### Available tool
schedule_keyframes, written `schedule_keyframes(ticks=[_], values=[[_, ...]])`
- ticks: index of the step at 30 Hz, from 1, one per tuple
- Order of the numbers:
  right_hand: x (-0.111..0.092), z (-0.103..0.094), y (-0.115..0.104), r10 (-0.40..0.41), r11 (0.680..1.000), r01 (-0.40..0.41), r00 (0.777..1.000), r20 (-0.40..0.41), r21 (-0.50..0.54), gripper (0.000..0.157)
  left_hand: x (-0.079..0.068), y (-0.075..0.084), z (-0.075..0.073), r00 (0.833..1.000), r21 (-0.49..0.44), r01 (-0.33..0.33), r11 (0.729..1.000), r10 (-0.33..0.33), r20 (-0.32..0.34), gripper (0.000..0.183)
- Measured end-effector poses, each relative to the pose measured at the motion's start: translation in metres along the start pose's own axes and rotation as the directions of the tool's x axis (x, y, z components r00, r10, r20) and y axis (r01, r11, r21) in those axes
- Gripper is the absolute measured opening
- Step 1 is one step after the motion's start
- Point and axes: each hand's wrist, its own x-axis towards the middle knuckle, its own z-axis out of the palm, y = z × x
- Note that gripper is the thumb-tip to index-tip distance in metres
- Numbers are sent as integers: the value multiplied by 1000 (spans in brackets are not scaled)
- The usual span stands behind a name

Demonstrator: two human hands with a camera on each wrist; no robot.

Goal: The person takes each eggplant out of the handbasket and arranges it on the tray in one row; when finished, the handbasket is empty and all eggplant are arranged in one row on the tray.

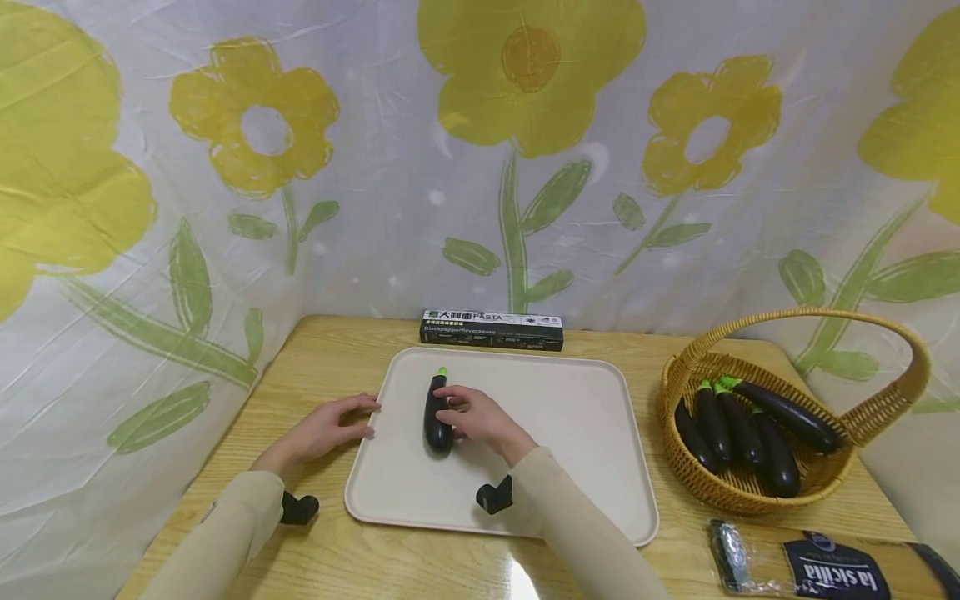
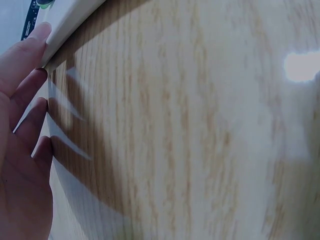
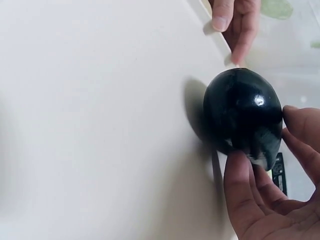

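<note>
A dark purple eggplant (image 1: 438, 417) with a green stem lies lengthwise over the left part of the white tray (image 1: 555, 417). My right hand (image 1: 480, 421) holds it from the right, thumb and fingers around its sides. The eggplant's rounded end (image 3: 242, 110) faces the right wrist camera, with the right hand's fingers (image 3: 245, 195) on it. At the tray's left edge is my left hand (image 1: 326, 429), its fingertips touching the rim. In the left wrist view, the left thumb (image 2: 37, 37) lies against the tray's rim (image 2: 70, 35), and the other fingers are loosely bent beside it.
A wicker basket (image 1: 678, 442) with a tall handle stands right of the tray, holding several eggplants (image 1: 780, 412). In front of it lies a bag of pasta (image 1: 832, 562). Behind the tray is a black pasta box (image 1: 491, 331), before a flowered cloth (image 1: 390, 208).
</note>
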Motion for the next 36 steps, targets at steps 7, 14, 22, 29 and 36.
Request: schedule_keyframes(ticks=[7,14,22,29,36], values=[[-1,1,0,11,1000,-11,1000,4,-2,38,2,-5,2,1000,10,7,1000,-7,6,39],[-3,1,0,4,1000,-4,1000,7,4,38,2,-4,3,1000,22,9,1000,-9,3,39],[-8,-10,3,11,1000,-11,1000,-9,6,40,0,-1,1,1000,18,-9,1000,9,-4,38],[-33,-39,7,-28,999,26,998,-63,-29,40,0,0,1,1000,13,-14,1000,14,-5,38],[-87,-80,4,-105,987,94,991,-81,-128,40,1,-2,2,1000,5,4,1000,-4,-1,39]])
